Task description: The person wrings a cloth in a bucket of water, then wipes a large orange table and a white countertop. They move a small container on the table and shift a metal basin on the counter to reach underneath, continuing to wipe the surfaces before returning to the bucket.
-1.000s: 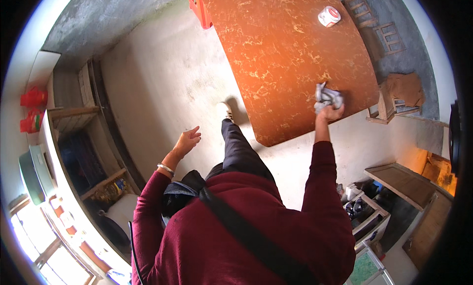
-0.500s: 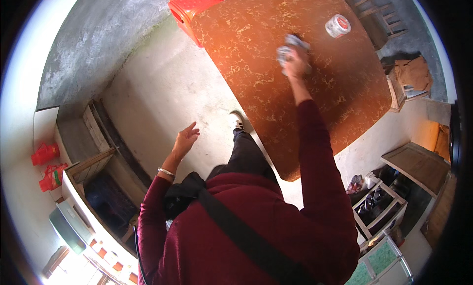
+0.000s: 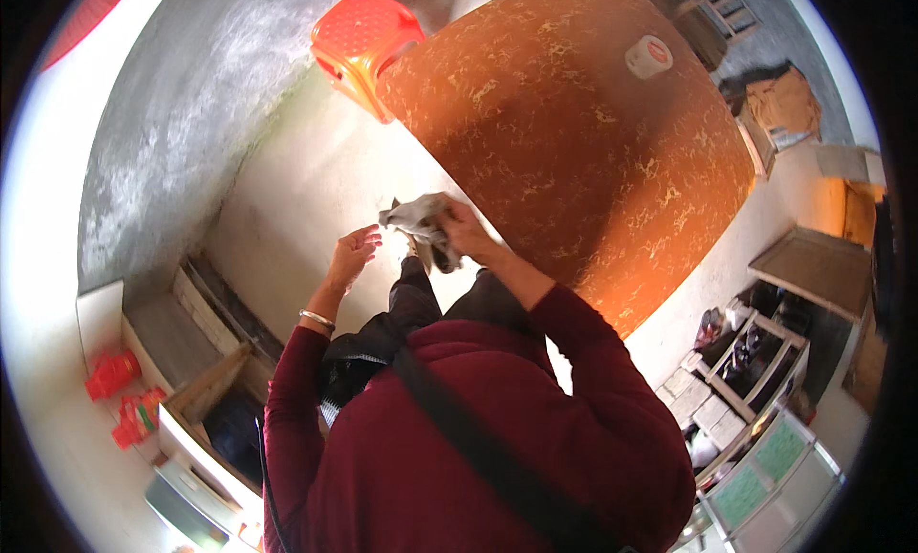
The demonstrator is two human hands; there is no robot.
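Observation:
A crumpled grey-white cloth (image 3: 419, 215) hangs from my right hand (image 3: 467, 233), off the table's left edge and above the floor. The fingers of that hand are closed on its right side. My left hand (image 3: 354, 257), with a silver bangle at the wrist, is raised just left of the cloth. Its fingers are stretched out and apart, their tips close to the cloth's left end; whether they touch it I cannot tell. Beside my right arm lies the brown marbled tabletop (image 3: 574, 151), with a white tub with a red-marked lid (image 3: 650, 56) near its far right corner.
An orange-red plastic stool (image 3: 368, 39) stands against the table's far left corner. To the right are a wooden rack with shoes (image 3: 751, 357) and a small wooden chair (image 3: 760, 142). Red plastic containers (image 3: 115, 374) and an open wooden cabinet (image 3: 225, 400) are at the left.
My right hand has left the tabletop, bringing the cloth left and nearer to me, over the floor. The left hand stays raised, now close to the cloth. The view has shifted somewhat.

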